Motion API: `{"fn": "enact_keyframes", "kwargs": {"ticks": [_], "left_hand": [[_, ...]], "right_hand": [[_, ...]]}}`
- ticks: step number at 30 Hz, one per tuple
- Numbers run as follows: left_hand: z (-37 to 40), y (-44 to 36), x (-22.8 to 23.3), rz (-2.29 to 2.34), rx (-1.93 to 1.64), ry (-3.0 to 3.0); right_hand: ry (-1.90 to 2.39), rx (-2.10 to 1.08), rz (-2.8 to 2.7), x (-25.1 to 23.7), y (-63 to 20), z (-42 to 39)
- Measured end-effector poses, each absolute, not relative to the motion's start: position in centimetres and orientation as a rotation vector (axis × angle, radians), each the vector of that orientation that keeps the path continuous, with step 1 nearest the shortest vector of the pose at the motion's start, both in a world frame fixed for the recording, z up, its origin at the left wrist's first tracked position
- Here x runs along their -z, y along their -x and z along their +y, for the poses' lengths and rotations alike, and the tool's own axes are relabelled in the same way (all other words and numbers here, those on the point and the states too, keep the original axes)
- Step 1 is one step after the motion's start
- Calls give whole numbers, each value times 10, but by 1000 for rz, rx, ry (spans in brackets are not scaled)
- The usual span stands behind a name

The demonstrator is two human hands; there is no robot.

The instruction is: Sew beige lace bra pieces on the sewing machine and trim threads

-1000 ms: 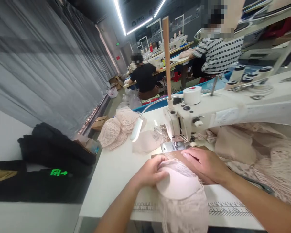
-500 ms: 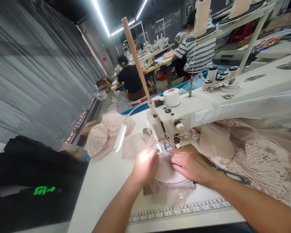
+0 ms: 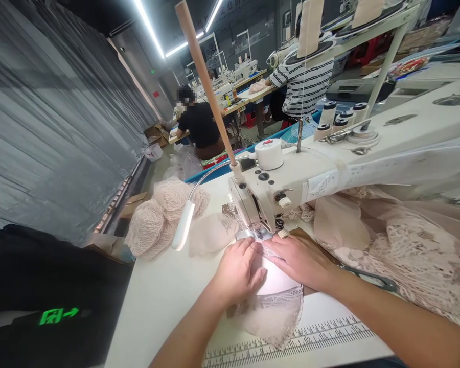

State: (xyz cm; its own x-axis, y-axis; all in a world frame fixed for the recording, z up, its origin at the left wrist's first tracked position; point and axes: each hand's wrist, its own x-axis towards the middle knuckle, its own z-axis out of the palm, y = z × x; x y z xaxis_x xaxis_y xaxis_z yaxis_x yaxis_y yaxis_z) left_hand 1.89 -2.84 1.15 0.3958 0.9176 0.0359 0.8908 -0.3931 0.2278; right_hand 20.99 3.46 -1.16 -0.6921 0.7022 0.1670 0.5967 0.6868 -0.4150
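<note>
A white bra cup edged with pale pink lace lies under the needle area of a white sewing machine. My left hand rests flat on the cup's left side, fingers stretched toward the presser foot and thumb apart. On the right side, my right hand presses down with its fingers extended and their tips just in front of the foot. The lace trails from the cup toward the table's front edge. Exactly where the needle meets the cloth is too small to tell.
Lace pieces are heaped left of the machine, beside a bent-neck lamp. More lace fabric and dark-handled scissors lie right. A printed ruler runs along the front edge. Two people sit at machines beyond.
My left hand has gone from curled to flat on the cup, and my right fingers have moved up toward the foot. The lace now spreads further forward. The view has shifted slightly.
</note>
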Motion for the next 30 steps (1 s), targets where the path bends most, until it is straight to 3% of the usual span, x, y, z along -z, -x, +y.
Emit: {"fn": "enact_keyframes", "kwargs": {"ticks": [25,30], "left_hand": [[7,7,-29,1301,-18,-2596],[-2,-1,-39,1388,-156,-2644]], "right_hand": [[1142,-332,-2533,9,-204,34],[1045,-328,-2526,20,-211,37]]}}
